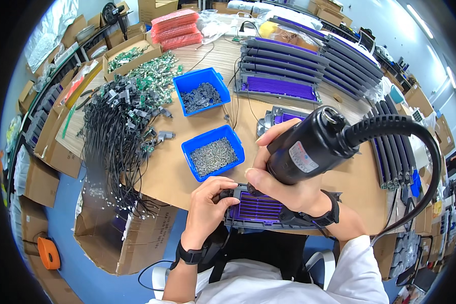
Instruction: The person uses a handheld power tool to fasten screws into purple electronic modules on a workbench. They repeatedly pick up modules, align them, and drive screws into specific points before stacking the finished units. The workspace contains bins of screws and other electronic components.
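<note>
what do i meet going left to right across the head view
Orange plastic bin, tangle of thin black cables, left hand, black cylindrical handheld tool, row of long dark-grey panels.

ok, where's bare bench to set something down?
Bare cardboard: between the right hand and the rightmost grey panels; smaller patch between the cable pile and lower blue bin. Crowded: far side, stacked purple-grey panels; far left, green boards.

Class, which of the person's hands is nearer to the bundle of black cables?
Left. The left hand is right of the black cables, at the left end of the purple-and-grey panel; the right hand, around the black handheld tool, is farther right.
</note>
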